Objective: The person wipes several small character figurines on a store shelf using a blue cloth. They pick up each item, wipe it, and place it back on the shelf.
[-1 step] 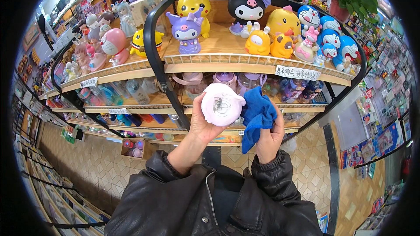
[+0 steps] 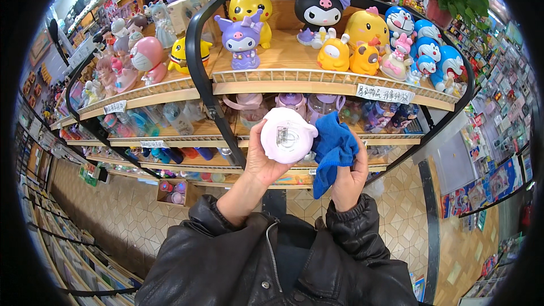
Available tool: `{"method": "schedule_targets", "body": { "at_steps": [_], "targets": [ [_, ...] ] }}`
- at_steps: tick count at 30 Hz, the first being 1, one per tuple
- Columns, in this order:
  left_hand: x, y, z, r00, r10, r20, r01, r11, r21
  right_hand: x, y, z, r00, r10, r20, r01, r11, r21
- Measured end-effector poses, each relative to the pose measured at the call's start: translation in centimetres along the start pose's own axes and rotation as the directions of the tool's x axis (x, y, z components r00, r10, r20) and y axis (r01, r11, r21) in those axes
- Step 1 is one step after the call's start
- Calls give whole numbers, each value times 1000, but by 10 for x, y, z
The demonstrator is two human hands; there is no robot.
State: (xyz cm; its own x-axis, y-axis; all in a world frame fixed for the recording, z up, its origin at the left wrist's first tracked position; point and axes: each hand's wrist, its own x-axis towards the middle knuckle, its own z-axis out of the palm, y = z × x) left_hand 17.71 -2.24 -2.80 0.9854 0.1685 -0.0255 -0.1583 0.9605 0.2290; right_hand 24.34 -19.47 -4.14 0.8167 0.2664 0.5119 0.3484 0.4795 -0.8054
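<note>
Both my forearms come up from the lower edge in black leather sleeves, elbows bent, hands raised close together in front of my chest. My left hand (image 2: 262, 161) is cupped, palm up, fingers and thumb curled around what it carries (the wrist is bare past the cuff). My right hand (image 2: 349, 180) sits just beside it, fingers closed in a loose grip.

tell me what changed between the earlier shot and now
Nothing visibly changed. The left hand holds the pale pink toy with its underside turned up, and the right hand holds the blue cloth beside it, as before. The toy shelf behind looks the same.
</note>
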Motion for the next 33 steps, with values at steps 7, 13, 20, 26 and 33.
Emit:
{"method": "schedule_targets", "body": {
  "at_steps": [7,13,20,26,33],
  "targets": [
    [-1,-1,-3,1000,-9,-28,9,1000,-17,-1,-1,4,999,28,41,-30,998,52],
    [-5,-1,-2,1000,-13,-23,12,999,-49,-2,0,5,998,39,42,-41,998,40],
    [-10,2,-9,999,-40,25,40,999,-1,3,-8,3,999,-25,37,27,997,-72],
    [-11,-4,-28,999,33,-32,-26,979,204,11,-34,21,876,-279,393,453,753,-476],
    [-18,-5,-26,998,56,0,-54,959,278,17,-13,14,907,-135,398,303,867,-397]
  ]
}}
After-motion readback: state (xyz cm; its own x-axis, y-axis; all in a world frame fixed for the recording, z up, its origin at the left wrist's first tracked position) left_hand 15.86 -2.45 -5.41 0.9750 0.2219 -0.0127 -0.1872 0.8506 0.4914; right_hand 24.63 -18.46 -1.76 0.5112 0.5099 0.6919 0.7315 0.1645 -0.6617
